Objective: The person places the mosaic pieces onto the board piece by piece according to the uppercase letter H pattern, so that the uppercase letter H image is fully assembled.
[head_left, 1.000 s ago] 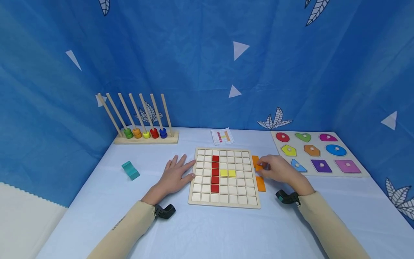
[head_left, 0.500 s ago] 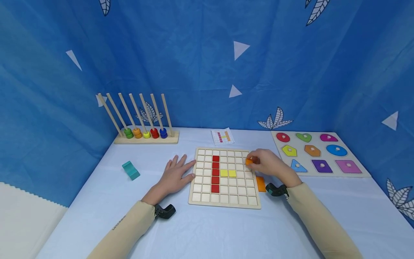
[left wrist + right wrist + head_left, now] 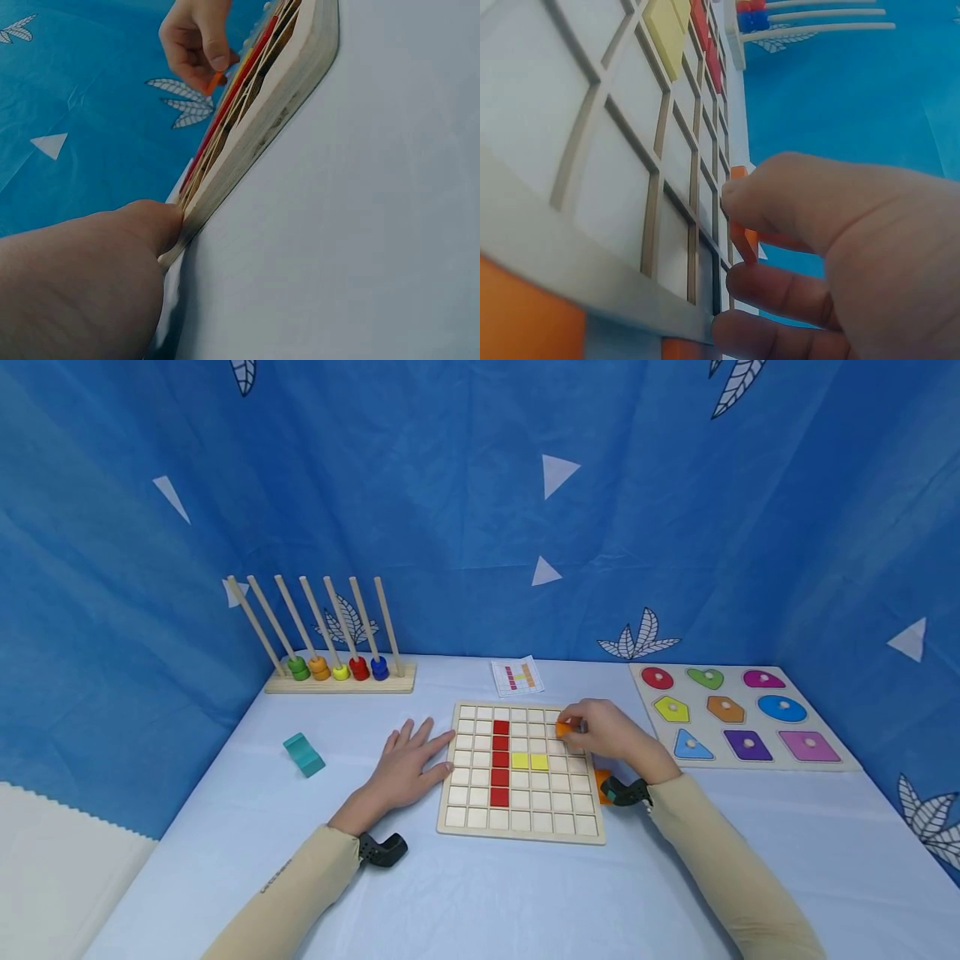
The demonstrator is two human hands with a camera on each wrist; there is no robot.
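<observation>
A square wooden grid board point(image 3: 520, 837) lies in the middle of the table, with a column of several red tiles point(image 3: 500, 759) and two yellow tiles point(image 3: 528, 762) set in its cells. My right hand point(image 3: 611, 733) pinches an orange square tile point(image 3: 563, 729) between thumb and fingers, over the upper right cells. The right wrist view shows this tile point(image 3: 742, 217) held on edge beside the grid. My left hand point(image 3: 401, 768) lies spread on the table, its thumb and fingertips at the board's left edge. More orange tiles point(image 3: 603, 785) lie along the right edge, partly hidden by the right wrist.
A small pattern card point(image 3: 517, 677) lies behind the board. At the back left stands a peg stand point(image 3: 339, 682) with coloured rings. A teal block point(image 3: 303, 755) is left of the left hand, and a shape puzzle board point(image 3: 810, 718) lies at the right.
My right hand has picked up an orange tile from beside the board and moved left with it over the upper right cells. The left hand has not moved.
</observation>
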